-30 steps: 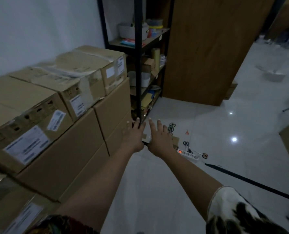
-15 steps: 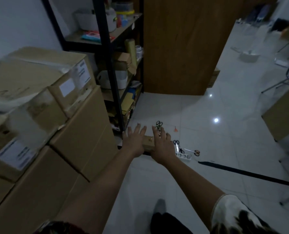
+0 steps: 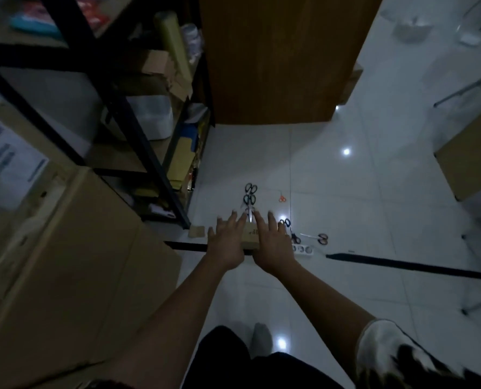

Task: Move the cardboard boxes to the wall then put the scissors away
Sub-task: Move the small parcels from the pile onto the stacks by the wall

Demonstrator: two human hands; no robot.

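Note:
Both arms stretch forward over the white tiled floor. My left hand (image 3: 227, 242) and my right hand (image 3: 273, 242) are side by side with straight, spread fingers, above a small cardboard box (image 3: 250, 237) on the floor; whether they touch it I cannot tell. Several scissors lie just beyond: black-handled scissors (image 3: 250, 195) ahead of my fingertips, small orange scissors (image 3: 281, 198), more black-handled scissors (image 3: 287, 224) to the right and a brown-handled pair (image 3: 319, 238). Stacked large cardboard boxes (image 3: 65, 248) fill the left side against the wall.
A black metal shelf rack (image 3: 138, 130) with bins and packets stands at the left. A wooden panel (image 3: 276, 57) rises ahead. A white power strip (image 3: 303, 249) and a black cable (image 3: 402, 264) cross the floor. Another cardboard box (image 3: 472, 153) sits at the right.
The view has tilted down and moved closer to the floor. Both hands have reached lower, over the small box near the scissors, and the stacked boxes have slid toward the left edge.

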